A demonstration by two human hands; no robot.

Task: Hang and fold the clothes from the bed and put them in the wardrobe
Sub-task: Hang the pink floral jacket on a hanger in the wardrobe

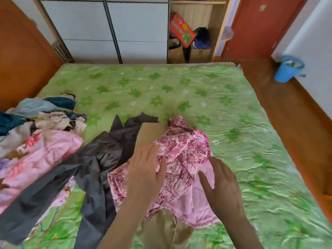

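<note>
A pink rose-print garment (181, 159) lies crumpled on the green floral bed (206, 90), on top of tan trousers (165, 230). My left hand (146, 169) rests flat on its left part, fingers straight. Over the garment's plain pink inner side, my right hand (221, 180) lies with spread fingers touching the cloth. Dark grey trousers (100, 159) sprawl just left of it. A heap of mixed clothes (36, 133) sits at the bed's left edge. The wardrobe (111, 29) with pale sliding doors stands beyond the foot of the bed.
Open shelves (194, 33) beside the wardrobe hold a red box and a dark blue item. A reddish door (260, 26) stands at the right. A blue bin (288, 71) sits on the wooden floor (296, 114). A wooden panel (23, 56) flanks the bed's left.
</note>
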